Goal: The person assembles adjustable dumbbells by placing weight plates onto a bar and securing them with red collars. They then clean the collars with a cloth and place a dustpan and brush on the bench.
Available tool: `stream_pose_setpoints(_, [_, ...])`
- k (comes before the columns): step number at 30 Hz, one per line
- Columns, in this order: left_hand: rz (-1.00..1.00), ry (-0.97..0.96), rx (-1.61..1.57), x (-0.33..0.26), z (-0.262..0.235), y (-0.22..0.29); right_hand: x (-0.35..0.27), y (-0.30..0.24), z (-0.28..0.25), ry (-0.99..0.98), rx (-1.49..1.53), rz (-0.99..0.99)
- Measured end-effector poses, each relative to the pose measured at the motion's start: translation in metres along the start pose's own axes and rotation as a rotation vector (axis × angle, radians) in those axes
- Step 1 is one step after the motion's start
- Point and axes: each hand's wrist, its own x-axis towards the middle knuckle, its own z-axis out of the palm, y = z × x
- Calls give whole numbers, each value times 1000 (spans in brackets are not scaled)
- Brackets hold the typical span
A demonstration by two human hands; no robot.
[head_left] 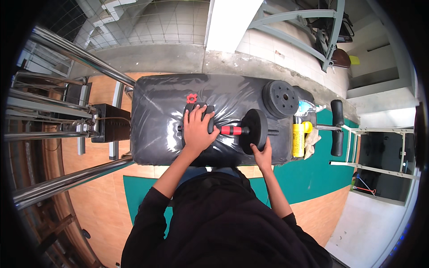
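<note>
A dumbbell with a red handle [231,130] lies across a black padded bench [156,116] wrapped in shiny plastic. My left hand [197,128] is spread flat over the black weight plate [197,108] at the dumbbell's left end. My right hand [262,154] grips the lower edge of the black plate [254,127] at the right end; a threaded bar tip sticks out past it. A small red collar nut [191,98] lies loose on the bench just above the left plate.
A loose black weight plate [280,98] lies at the bench's right end, beside a yellow bottle [298,139], a clear bottle [305,107] and a cloth. Chrome machine bars [67,49] stand left. Black foam rollers [337,127] sit right, over green matting.
</note>
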Motion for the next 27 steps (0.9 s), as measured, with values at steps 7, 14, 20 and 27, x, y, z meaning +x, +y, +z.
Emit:
stream_pose_setpoints(7, [16,-2,10,-4,-2,-2,-29,-1,22,39,-318,-136])
stream_pose_setpoints(14, [29,3,34,5,-5,3,-16,1,17,-61,-191,-140])
stream_pose_setpoints(20, [26,-2,62,5,-6,7,-10,5,-7,-106,-179,-256])
stream_pose_setpoints(27, [-5,-24,110,5,-8,12,15,-5,-57,-13,-93,-327])
